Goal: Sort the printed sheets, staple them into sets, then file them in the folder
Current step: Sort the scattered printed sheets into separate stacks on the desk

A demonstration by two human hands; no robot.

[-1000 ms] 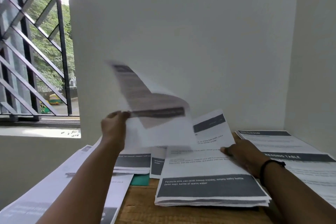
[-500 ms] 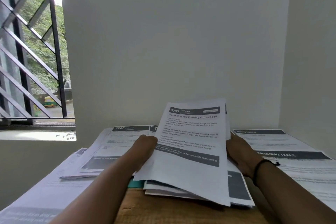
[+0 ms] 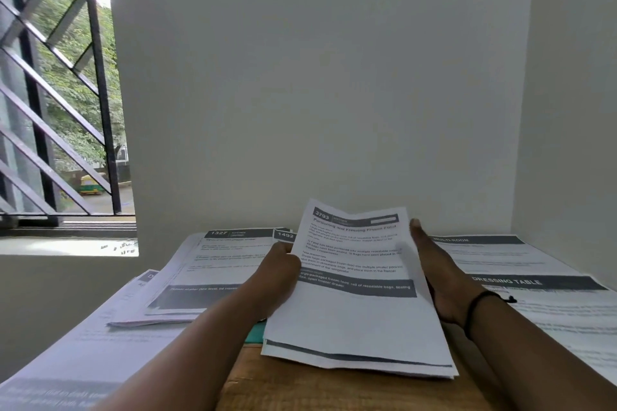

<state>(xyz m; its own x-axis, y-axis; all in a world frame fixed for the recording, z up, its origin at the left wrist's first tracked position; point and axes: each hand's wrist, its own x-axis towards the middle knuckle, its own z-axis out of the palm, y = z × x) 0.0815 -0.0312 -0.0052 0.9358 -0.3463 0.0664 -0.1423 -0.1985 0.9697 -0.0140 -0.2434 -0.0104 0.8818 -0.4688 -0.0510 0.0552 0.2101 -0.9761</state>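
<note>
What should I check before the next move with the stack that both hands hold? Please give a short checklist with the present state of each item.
1. Left hand grips the stack: ok.
2. Right hand supports its other edge: ok.
3. Top sheet readable, number 3793: ok.
4. Sheet edges aligned: not ok, lower sheets stick out at the near edge.
5. Stapler within reach: cannot tell, none in view.
6. Pile headed 1327 lies apart from the stack: ok.

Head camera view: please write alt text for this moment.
A person's left hand and right hand hold a stack of printed sheets, top page numbered 3793, tilted up over a wooden table. More printed piles lie on both sides; a barred window is at left.
</note>
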